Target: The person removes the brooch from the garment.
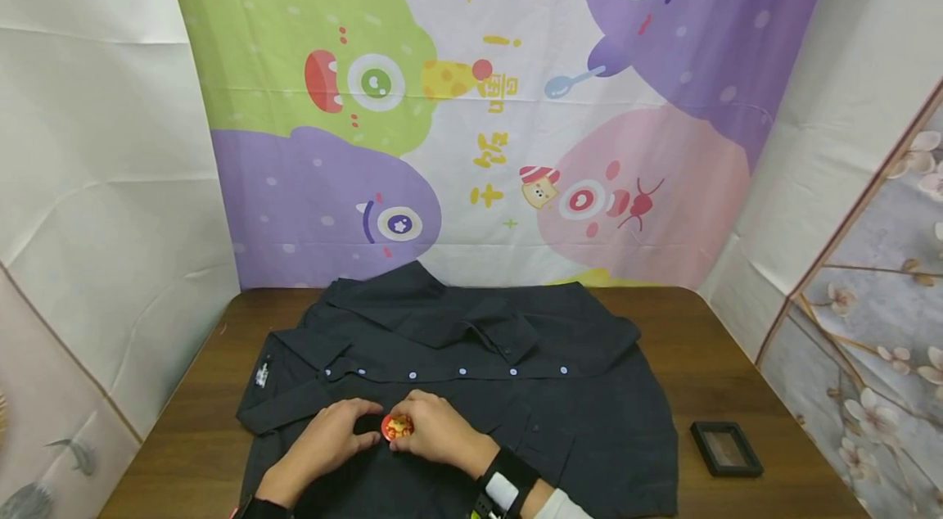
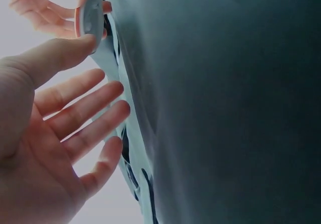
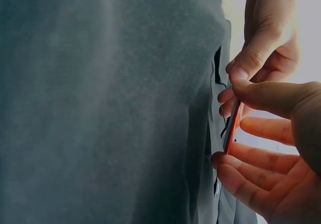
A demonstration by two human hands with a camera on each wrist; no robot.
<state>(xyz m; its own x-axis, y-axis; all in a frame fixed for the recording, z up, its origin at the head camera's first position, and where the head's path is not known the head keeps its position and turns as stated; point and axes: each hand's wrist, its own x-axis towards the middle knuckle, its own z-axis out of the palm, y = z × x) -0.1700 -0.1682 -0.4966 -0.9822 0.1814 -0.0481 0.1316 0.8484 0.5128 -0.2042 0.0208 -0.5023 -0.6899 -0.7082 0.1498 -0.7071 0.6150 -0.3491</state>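
A small round red badge (image 1: 397, 427) with a yellow picture on its face is held over the black shirt (image 1: 589, 421). My right hand (image 1: 436, 430) pinches its rim between thumb and fingers, as the right wrist view shows too. The pale back of the badge (image 2: 91, 20) faces the left wrist camera. Just to the left is my left hand (image 1: 327, 439), its fingers spread and fairly straight. Its thumb tip (image 2: 86, 44) lies at the badge's edge; whether it presses there I cannot tell. The shirt lies spread out, with a row of light buttons (image 1: 462, 372) across it.
On the brown table (image 1: 722, 388), right of the shirt, lies a small black square frame (image 1: 726, 449) with a see-through middle. A cartoon-printed cloth (image 1: 479, 257) hangs behind the table's back edge. White panels stand at both sides.
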